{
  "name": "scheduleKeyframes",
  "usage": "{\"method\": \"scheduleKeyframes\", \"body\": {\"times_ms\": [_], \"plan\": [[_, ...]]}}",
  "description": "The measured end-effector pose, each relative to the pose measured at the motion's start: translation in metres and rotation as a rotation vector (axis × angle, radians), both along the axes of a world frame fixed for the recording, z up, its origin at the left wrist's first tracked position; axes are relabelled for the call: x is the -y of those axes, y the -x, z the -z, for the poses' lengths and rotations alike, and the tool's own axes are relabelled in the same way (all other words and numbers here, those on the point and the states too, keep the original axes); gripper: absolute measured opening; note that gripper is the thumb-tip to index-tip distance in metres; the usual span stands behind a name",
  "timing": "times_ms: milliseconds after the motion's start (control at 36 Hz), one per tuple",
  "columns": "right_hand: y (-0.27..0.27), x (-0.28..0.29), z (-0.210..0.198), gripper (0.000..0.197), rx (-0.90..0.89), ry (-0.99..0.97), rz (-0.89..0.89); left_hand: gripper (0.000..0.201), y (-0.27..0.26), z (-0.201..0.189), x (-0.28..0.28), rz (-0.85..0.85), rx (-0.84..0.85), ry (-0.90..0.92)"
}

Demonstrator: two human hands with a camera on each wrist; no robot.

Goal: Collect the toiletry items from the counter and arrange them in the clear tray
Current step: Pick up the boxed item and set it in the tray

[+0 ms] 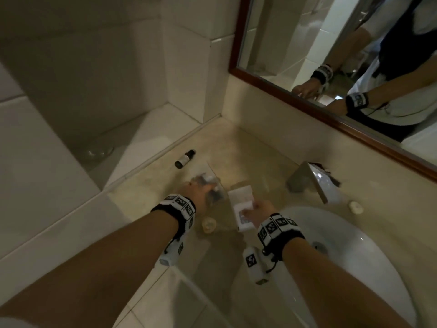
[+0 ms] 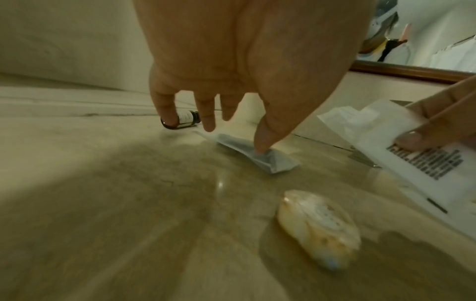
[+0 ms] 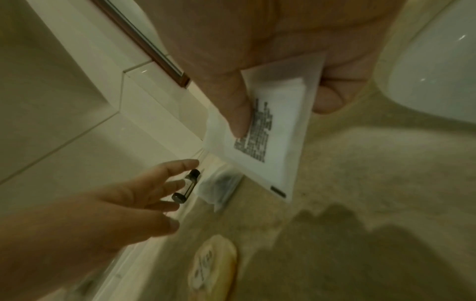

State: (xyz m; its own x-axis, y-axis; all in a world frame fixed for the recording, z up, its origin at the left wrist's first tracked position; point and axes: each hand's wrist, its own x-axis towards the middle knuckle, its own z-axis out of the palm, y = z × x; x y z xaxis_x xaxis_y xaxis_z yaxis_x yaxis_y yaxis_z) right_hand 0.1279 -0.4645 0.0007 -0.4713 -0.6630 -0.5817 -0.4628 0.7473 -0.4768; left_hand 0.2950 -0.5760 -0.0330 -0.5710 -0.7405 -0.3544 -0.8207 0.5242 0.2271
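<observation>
My right hand (image 1: 254, 208) pinches a flat white sachet (image 3: 268, 142) with black print, holding it tilted above the counter just left of the sink. My left hand (image 1: 196, 190) hovers with its fingers spread and straight. Its thumb tip (image 2: 260, 146) touches a small clear packet (image 2: 257, 156) with dark contents that lies on the counter. Faint clear edges (image 1: 214, 172) beside that packet look like the tray's wall, but I cannot make out its outline. A small dark bottle (image 1: 183, 158) lies on its side beyond the left fingers. A round wrapped soap (image 1: 209, 224) sits below the left wrist.
The white sink basin (image 1: 354, 256) is on the right, with the metal faucet (image 1: 312, 178) behind it and another small round soap (image 1: 356, 207) beside that. A framed mirror (image 1: 331, 119) runs along the back wall. Tiled walls and a ledge (image 1: 146, 143) close off the left.
</observation>
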Motion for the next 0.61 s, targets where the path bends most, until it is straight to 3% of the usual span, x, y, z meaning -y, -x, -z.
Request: {"method": "scheduleKeyframes", "body": {"times_ms": [83, 222, 389, 528, 611], "plan": [[0.003, 0.005, 0.006, 0.046, -0.023, 0.0, -0.018, 0.077, 0.005, 0.002, 0.01, -0.01, 0.081, -0.028], [0.008, 0.007, 0.016, 0.036, -0.104, -0.02, -0.028, 0.066, 0.013, 0.011, 0.01, 0.005, 0.129, -0.113], [0.018, 0.004, 0.022, 0.032, -0.08, 0.083, 0.14, 0.072, 0.034, 0.013, -0.006, 0.116, 0.107, -0.228], [0.026, 0.005, 0.02, 0.032, 0.008, 0.154, 0.248, 0.043, 0.065, 0.0, -0.025, 0.148, 0.03, -0.347], [0.032, 0.005, 0.019, 0.034, 0.008, 0.134, 0.248, 0.04, 0.076, -0.005, -0.034, 0.136, -0.022, -0.372]]}}
